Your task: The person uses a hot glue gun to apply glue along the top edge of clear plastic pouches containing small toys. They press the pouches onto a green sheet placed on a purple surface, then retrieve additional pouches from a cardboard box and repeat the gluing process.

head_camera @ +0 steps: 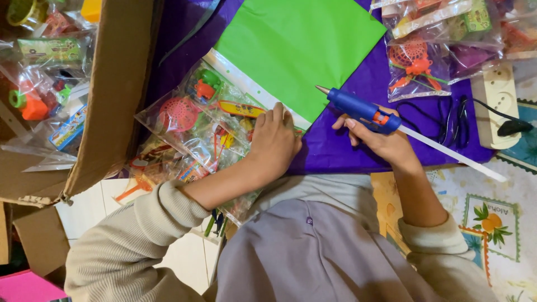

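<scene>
Right hand (383,140) grips a blue glue gun with orange trigger (358,109), nozzle toward the green paper sheet (299,47) on purple cloth (335,148). Left hand (274,140) lies open, flat on a clear plastic packet of coloured toys (193,120). Brown cardboard box (114,89) stands left; similar clear toy packets (419,67) lie upper right.

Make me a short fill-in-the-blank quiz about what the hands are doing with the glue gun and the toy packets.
1. The right hand holds a blue ____ with an orange trigger.
2. The left hand presses flat on a clear plastic packet filled with small ____.
3. The sheet of paper in front of the nozzle is bright ____.
4. The black scissors lie on a ____ sheet.

Missing words: glue gun; toys; green; purple
</scene>
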